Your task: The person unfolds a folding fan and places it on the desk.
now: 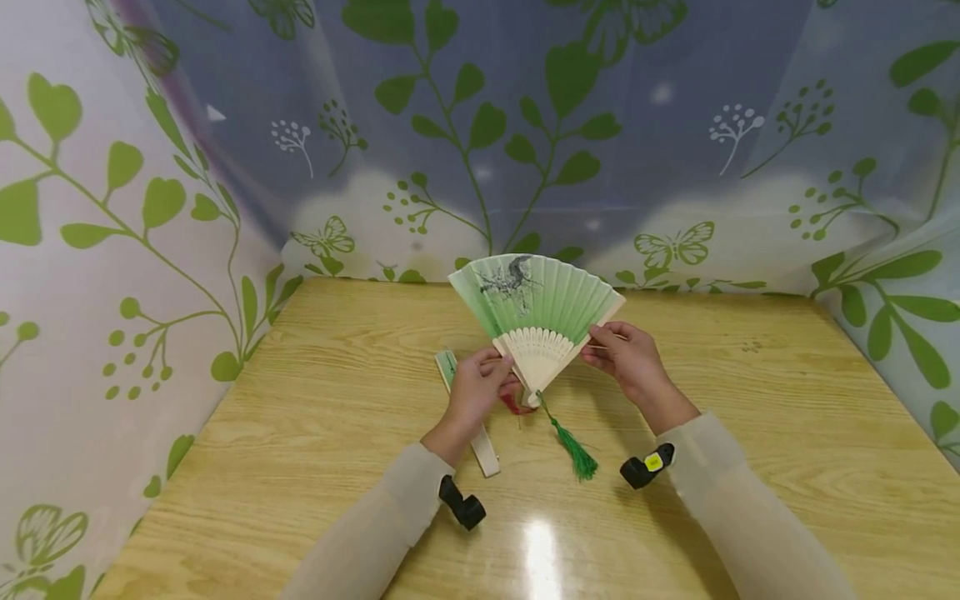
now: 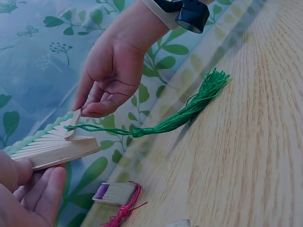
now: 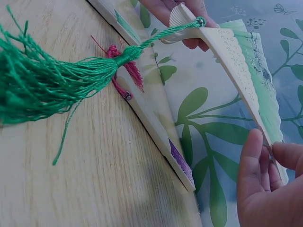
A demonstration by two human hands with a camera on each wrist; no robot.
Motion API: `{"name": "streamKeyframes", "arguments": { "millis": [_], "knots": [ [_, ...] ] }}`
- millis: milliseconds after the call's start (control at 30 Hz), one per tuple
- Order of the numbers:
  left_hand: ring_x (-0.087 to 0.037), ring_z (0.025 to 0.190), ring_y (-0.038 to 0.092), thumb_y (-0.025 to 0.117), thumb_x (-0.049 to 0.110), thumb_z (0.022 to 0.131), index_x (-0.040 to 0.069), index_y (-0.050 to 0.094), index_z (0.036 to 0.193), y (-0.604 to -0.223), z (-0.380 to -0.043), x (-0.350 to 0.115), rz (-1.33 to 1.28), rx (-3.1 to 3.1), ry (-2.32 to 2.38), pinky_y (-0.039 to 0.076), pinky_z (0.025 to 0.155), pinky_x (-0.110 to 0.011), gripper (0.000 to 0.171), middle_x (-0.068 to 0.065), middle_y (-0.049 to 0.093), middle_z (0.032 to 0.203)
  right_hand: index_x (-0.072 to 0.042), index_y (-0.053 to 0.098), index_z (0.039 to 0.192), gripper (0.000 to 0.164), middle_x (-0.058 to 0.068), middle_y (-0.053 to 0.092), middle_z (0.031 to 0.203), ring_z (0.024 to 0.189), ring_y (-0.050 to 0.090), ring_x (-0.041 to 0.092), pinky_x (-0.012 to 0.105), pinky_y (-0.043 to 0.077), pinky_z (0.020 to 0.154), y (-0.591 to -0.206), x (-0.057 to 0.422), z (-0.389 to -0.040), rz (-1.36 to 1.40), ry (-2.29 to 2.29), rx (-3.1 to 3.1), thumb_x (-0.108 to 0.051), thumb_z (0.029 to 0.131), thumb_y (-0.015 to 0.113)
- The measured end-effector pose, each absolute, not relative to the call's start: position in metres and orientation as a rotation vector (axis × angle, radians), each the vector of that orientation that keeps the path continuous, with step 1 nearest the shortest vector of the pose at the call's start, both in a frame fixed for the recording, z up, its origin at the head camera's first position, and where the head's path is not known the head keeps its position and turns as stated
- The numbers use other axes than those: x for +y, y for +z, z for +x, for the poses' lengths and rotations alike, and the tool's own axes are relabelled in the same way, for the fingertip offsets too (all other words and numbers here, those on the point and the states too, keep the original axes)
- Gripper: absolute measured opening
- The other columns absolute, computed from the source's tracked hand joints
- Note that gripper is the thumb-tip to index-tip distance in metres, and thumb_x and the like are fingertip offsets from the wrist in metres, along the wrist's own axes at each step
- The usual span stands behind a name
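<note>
A spread green folding fan with pale slatted ribs and a dark printed branch is held up over the table by both hands. My left hand pinches its left outer rib near the base. My right hand grips the right outer rib further up, thumb on one side and fingers on the other. From the pivot a green tassel hangs on a cord, seen large in the right wrist view.
Under my left hand lies a folded fan with a green strip. Beyond it, a second folded fan with purple cloth and a magenta tassel lies on the wooden table. Leaf-patterned curtains surround the table.
</note>
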State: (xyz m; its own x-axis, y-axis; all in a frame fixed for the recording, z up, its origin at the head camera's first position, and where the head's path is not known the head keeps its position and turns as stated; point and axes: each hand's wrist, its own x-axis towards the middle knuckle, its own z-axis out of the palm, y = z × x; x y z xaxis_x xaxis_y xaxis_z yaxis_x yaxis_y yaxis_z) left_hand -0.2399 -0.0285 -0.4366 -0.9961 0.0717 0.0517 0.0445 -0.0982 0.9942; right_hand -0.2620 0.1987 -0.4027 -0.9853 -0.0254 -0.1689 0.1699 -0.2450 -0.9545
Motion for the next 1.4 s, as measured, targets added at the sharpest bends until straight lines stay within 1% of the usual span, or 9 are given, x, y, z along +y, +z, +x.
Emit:
{"name": "streamKeyframes", "arguments": {
  "millis": [167, 333, 400, 600, 767, 933, 1067, 1200, 1400],
  "knots": [
    [-0.015, 0.072, 0.068, 0.055, 0.008, 0.100, -0.012, 0.055, 0.119, -0.4370, -0.2407, -0.0292, 0.081, 2.046, 2.351, 0.061, 0.077, -0.037, 0.028, -0.031, 0.066, 0.103, -0.003, 0.047, 0.099, 0.012, 0.001, 0.062, 0.082, 0.072, 0.067, 0.011, 0.020, 0.059, 0.070, -0.4036, 0.1998, -0.2619, 0.175, -2.382, 1.808, -0.012, 0.100, 0.055],
    [-0.011, 0.071, 0.067, 0.054, 0.007, 0.100, -0.013, 0.054, 0.115, -0.4380, -0.2424, -0.0302, 0.060, 2.008, 2.394, 0.061, 0.077, -0.035, 0.025, -0.029, 0.067, 0.101, -0.004, 0.043, 0.097, 0.013, 0.002, 0.062, 0.082, 0.073, 0.067, 0.011, 0.019, 0.059, 0.072, -0.4041, 0.2021, -0.2610, 0.182, -2.402, 1.739, -0.011, 0.101, 0.053],
    [-0.010, 0.070, 0.067, 0.054, 0.007, 0.100, -0.012, 0.055, 0.115, -0.4383, -0.2432, -0.0308, 0.051, 2.002, 2.407, 0.061, 0.075, -0.033, 0.024, -0.027, 0.068, 0.098, -0.004, 0.044, 0.095, 0.012, 0.002, 0.063, 0.082, 0.074, 0.067, 0.011, 0.020, 0.059, 0.073, -0.4045, 0.2029, -0.2606, 0.182, -2.413, 1.704, -0.011, 0.101, 0.052],
    [-0.009, 0.069, 0.067, 0.054, 0.006, 0.100, -0.013, 0.054, 0.116, -0.4387, -0.2457, -0.0322, 0.017, 1.958, 2.455, 0.061, 0.077, -0.036, 0.025, -0.018, 0.069, 0.092, -0.004, 0.046, 0.092, 0.012, 0.003, 0.064, 0.081, 0.074, 0.066, 0.012, 0.020, 0.059, 0.075, -0.4053, 0.2022, -0.2606, 0.170, -2.438, 1.634, -0.009, 0.101, 0.050],
    [-0.010, 0.070, 0.067, 0.055, 0.006, 0.100, -0.012, 0.055, 0.115, -0.4381, -0.2467, -0.0335, -0.003, 1.909, 2.486, 0.061, 0.072, -0.028, 0.024, -0.012, 0.069, 0.087, -0.002, 0.049, 0.098, 0.007, 0.002, 0.066, 0.080, 0.074, 0.067, 0.012, 0.021, 0.059, 0.074, -0.4060, 0.2019, -0.2611, 0.150, -2.466, 1.615, -0.008, 0.101, 0.050],
    [-0.009, 0.067, 0.066, 0.055, 0.010, 0.100, -0.008, 0.056, 0.106, -0.4379, -0.2476, -0.0342, -0.011, 1.850, 2.527, 0.060, 0.066, -0.023, 0.019, -0.004, 0.067, 0.078, -0.005, 0.051, 0.095, 0.007, 0.002, 0.066, 0.079, 0.074, 0.067, 0.011, 0.021, 0.059, 0.074, -0.4056, 0.2016, -0.2608, 0.155, -2.475, 1.619, -0.009, 0.101, 0.051],
    [-0.009, 0.065, 0.066, 0.055, 0.011, 0.100, -0.005, 0.056, 0.098, -0.4387, -0.2489, -0.0346, 0.012, 1.831, 2.547, 0.060, 0.065, -0.023, 0.015, -0.003, 0.067, 0.074, -0.006, 0.051, 0.093, 0.008, 0.003, 0.066, 0.078, 0.073, 0.066, 0.012, 0.021, 0.059, 0.074, -0.4052, 0.2002, -0.2604, 0.172, -2.478, 1.617, -0.008, 0.101, 0.051],
    [-0.011, 0.065, 0.067, 0.056, 0.009, 0.100, -0.001, 0.055, 0.093, -0.4382, -0.2490, -0.0357, 0.007, 1.861, 2.546, 0.061, 0.066, -0.025, 0.013, -0.003, 0.067, 0.074, -0.004, 0.050, 0.095, 0.007, 0.003, 0.066, 0.078, 0.072, 0.067, 0.012, 0.021, 0.059, 0.073, -0.4044, 0.1985, -0.2597, 0.186, -2.496, 1.604, -0.007, 0.101, 0.051],
    [-0.012, 0.066, 0.068, 0.057, 0.009, 0.099, 0.002, 0.053, 0.087, -0.4367, -0.2488, -0.0377, -0.003, 1.879, 2.551, 0.061, 0.068, -0.028, 0.014, -0.004, 0.068, 0.073, -0.003, 0.049, 0.095, 0.007, 0.003, 0.065, 0.079, 0.073, 0.067, 0.012, 0.021, 0.059, 0.074, -0.4033, 0.1975, -0.2584, 0.193, -2.523, 1.578, -0.007, 0.101, 0.050]
  ]
}}
